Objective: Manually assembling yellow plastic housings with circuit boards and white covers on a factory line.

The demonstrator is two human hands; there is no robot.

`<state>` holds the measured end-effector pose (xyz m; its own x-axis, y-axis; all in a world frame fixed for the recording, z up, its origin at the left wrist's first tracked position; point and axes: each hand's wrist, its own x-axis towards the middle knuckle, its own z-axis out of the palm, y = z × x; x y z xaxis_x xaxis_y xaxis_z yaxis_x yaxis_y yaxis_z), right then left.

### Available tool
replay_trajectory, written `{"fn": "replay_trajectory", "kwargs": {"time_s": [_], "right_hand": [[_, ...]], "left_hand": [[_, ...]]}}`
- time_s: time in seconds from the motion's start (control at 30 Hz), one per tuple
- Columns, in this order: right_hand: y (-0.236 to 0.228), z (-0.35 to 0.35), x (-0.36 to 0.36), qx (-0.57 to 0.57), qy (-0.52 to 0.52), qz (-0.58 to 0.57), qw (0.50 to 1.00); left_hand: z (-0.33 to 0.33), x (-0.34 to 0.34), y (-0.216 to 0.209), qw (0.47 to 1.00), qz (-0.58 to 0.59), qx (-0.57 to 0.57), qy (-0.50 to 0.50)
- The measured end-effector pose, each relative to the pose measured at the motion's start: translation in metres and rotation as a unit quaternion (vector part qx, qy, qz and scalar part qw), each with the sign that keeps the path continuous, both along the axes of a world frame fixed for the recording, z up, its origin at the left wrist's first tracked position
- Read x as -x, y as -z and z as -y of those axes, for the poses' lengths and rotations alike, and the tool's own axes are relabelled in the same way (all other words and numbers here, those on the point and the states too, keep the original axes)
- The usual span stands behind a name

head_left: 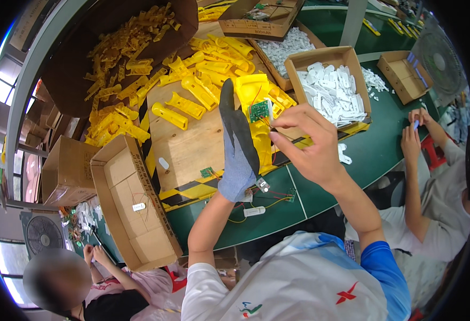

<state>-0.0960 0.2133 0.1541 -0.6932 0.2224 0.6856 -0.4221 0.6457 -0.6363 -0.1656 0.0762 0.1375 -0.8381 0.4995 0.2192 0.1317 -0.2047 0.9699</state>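
My left hand (239, 144), in a blue-grey glove with a black palm, holds a yellow plastic housing (252, 85) upright above the table. A green circuit board (259, 111) with thin red wires sits against the housing's open side. A narrow white part stands along the board's right edge. My bare right hand (312, 144) is beside the board, thumb and forefinger pinched close to its lower right corner. What those fingertips hold, if anything, is too small to make out. Below my left wrist lie a white cylinder (255, 211) with wires and another small green board (290, 196).
Yellow housings (200, 91) are heaped on a wooden board (179, 144) edged with striped tape. A carton (328, 51) of white plastic parts stands to the right; a shallow carton (131, 214) holding a wired white piece is at left. Co-workers sit on both sides.
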Motion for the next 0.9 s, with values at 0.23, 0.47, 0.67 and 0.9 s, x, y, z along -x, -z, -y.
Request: {"fn": "replay_trajectory", "kwargs": {"time_s": [0.23,0.47,0.67,0.9], "right_hand": [[0.001,0.017,0.011,-0.036,0.024,-0.041,0.998],[0.0,0.026,0.013,0.054,0.025,-0.021,0.998],[0.001,0.021,0.013,0.079,-0.017,0.006,0.997],[-0.007,0.023,0.007,0.069,-0.008,0.075,0.995]], "left_hand": [[-0.003,0.003,0.017,0.989,-0.135,-0.058,-0.023],[0.004,0.007,0.032,0.996,-0.078,-0.015,-0.039],[0.0,0.01,0.029,0.995,-0.084,0.001,-0.049],[-0.002,0.007,0.013,0.991,-0.109,0.021,-0.069]]}}
